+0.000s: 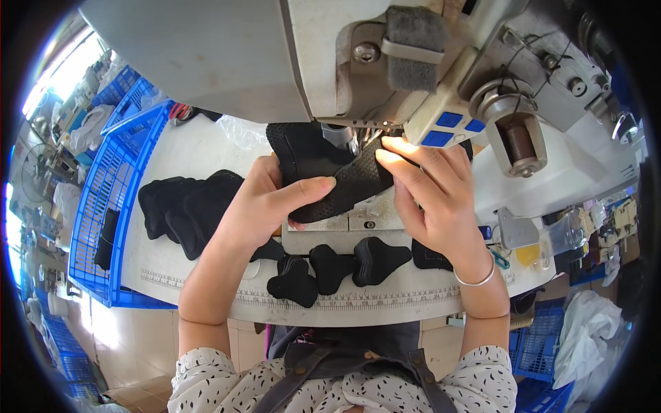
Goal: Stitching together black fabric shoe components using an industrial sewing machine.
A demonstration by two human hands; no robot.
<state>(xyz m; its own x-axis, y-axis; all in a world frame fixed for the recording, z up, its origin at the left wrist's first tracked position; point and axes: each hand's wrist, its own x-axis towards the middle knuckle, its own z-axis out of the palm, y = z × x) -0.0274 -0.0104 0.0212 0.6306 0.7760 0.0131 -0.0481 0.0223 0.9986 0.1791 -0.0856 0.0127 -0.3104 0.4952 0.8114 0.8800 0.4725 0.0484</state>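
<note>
1. black fabric piece [310,165]: sits under the sewing machine [206,55], by the metal presser parts [359,138]; part smooth, part mesh; folded or curved, raised toward the hands. exact needle contact: cannot tell.
2. left hand [265,196]: holds the fabric piece at its left side, thumb flat on top, pointing right; other fingers mostly hidden beneath, one fingertip peeking out at the lower edge.
3. right hand [437,189]: two fingertips close together on the fabric's right part, just beside the presser parts; thumb lower, near the fabric edge. cannot tell if it pinches the cloth or only presses on it. silver bangle [476,275] on the wrist.
4. pale worktable [206,275]: curved front edge, ruler strip [385,299] along it.
5. on the table, left: overlapping pile of black pieces [186,213], beside the left forearm.
6. on the table, front: three small groups of shaped black pieces [379,261] in a row behind the ruler; another dark piece [430,257] near the right wrist.
7. machine front: brown thread spool [515,141] in a metal holder, grey fuzzy pad [415,51] under a strap.
8. left of table: blue crate [141,165]; red-handled tool [180,112] near its far end; clear plastic [244,132] behind the pile.
9. lower right: white plastic bag [592,330] near blue crates [540,337].
</note>
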